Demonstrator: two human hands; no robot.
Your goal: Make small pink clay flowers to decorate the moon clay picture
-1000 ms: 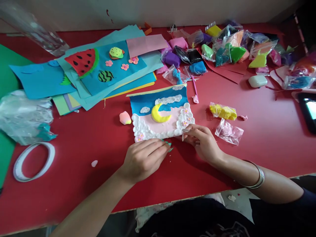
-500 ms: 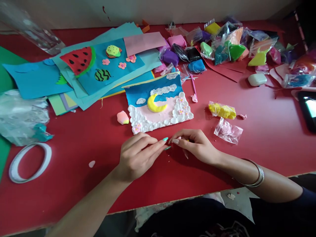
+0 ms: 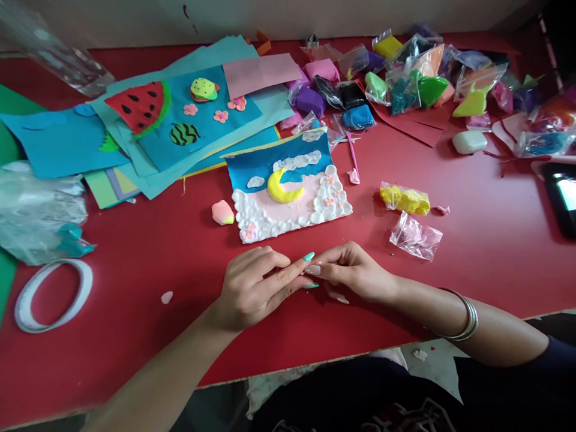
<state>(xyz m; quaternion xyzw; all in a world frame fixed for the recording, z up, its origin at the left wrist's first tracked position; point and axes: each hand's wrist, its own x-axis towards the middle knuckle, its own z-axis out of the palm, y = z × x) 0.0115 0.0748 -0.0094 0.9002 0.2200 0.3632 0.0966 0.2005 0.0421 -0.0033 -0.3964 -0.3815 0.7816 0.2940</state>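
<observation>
A person's left hand (image 3: 252,287) and right hand (image 3: 357,273) meet at the fingertips above a red table (image 3: 162,252); whether the fingers pinch anything between them cannot be told. Just beyond lies a clay moon picture (image 3: 281,211), its long axis running left to right, right end angled away, blue edge facing the wall (image 3: 270,18).
</observation>
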